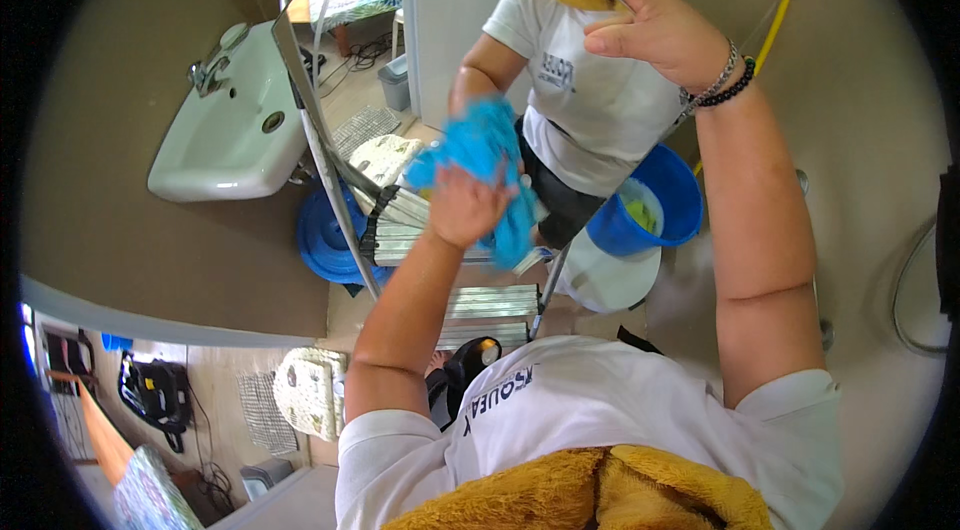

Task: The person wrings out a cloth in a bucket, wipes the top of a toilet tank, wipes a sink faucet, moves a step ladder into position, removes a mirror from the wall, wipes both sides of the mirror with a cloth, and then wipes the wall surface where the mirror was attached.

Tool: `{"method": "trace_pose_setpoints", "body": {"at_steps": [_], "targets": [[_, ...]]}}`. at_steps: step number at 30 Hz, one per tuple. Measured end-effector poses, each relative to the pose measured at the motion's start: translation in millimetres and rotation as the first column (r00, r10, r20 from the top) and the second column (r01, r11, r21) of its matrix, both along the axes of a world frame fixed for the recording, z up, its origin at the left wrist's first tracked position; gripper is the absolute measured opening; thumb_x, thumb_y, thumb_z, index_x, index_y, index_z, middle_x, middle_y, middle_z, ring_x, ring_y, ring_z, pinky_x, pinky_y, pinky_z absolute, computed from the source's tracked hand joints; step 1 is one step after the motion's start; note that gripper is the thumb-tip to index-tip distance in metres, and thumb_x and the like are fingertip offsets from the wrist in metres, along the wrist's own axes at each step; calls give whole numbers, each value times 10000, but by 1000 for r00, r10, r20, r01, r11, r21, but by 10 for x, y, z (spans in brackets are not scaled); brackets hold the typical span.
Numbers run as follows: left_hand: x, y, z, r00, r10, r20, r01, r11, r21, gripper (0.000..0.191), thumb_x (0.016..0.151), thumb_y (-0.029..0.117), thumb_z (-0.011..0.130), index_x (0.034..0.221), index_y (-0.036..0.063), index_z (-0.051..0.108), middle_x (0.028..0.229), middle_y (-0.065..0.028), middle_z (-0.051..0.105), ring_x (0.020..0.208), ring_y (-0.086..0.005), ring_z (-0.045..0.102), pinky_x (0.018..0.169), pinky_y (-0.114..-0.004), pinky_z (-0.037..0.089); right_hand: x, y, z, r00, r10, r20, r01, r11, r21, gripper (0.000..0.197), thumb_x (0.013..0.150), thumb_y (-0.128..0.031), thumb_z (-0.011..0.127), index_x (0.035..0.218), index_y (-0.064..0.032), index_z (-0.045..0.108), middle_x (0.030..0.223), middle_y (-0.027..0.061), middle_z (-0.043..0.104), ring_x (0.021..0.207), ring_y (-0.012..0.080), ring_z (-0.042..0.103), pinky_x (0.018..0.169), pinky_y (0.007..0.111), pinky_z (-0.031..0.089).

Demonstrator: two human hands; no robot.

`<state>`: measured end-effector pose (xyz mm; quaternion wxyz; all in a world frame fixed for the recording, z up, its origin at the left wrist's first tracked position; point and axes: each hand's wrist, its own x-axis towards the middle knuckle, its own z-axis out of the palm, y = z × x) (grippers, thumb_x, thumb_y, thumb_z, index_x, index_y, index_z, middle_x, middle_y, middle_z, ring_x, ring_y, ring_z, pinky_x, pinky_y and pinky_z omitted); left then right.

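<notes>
A frameless mirror (469, 12) with a curved upper edge tilts in front of me, against a metal stepladder (491, 301). My right hand (667, 35), with bracelets at the wrist, grips the mirror's upper right edge, thumb over the glass. Bunched under my left hand (469, 204) is a bright blue cloth (487, 132), spread over the middle of the glass. Both hand and cloth are motion-blurred. The glass reflects a white T-shirt, an arm, a doorway and part of a bed. The cloth covers part of the mirror's lower portion.
A white washbasin (225, 132) with a metal tap (208, 76) hangs on the left wall. Below it stands a blue tub (322, 234). On the right, a blue bucket (684, 200) holds a green cloth (641, 216), above a white rounded lid (611, 279). A yellow pole (772, 31) leans behind my right arm.
</notes>
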<state>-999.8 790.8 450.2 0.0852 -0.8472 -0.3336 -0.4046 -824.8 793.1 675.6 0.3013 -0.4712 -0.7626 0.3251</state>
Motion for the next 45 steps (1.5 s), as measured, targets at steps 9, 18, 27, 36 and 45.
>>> {"method": "trace_pose_setpoints", "body": {"at_steps": [9,18,27,36,45], "targets": [[223,580,1832,943,34,331,-130,953,274,601,654,380,524,1107,24,351,1092,-184,333,1005,-360,317,824,-492,226,179,234,238,997,-52,60,47,996,70,553,672,-551,466,776,-12,532,670,17,500,658,90,438,601,210,361],[549,379,1265,949,-311,56,274,898,344,532,662,355,538,1061,22,426,1093,-138,392,985,-301,384,843,-457,222,23,301,384,975,-90,205,78,995,64,460,667,-428,567,787,13,517,691,-3,502,654,49,428,561,187,372],[719,406,1241,910,-409,-70,398,813,424,425,631,296,576,979,64,500,1068,-93,418,985,-236,402,804,-393,276,33,301,392,871,-46,489,-37,987,159,374,637,-241,570,870,39,488,701,148,549,647,169,528,576,280,409],[817,461,1339,923,-339,-183,384,791,475,376,623,234,518,957,61,512,1042,-84,438,973,-243,400,806,-389,309,71,488,423,924,157,348,-139,987,-74,436,766,-360,449,921,46,487,920,131,528,829,169,500,730,240,384],[994,316,587,692,-544,-473,684,704,190,408,634,166,445,1029,64,440,1117,-101,380,1028,-258,357,810,-401,280,-24,276,600,916,-120,384,93,992,88,740,717,-605,275,1044,41,429,1068,225,423,1014,278,401,856,276,298]]}}
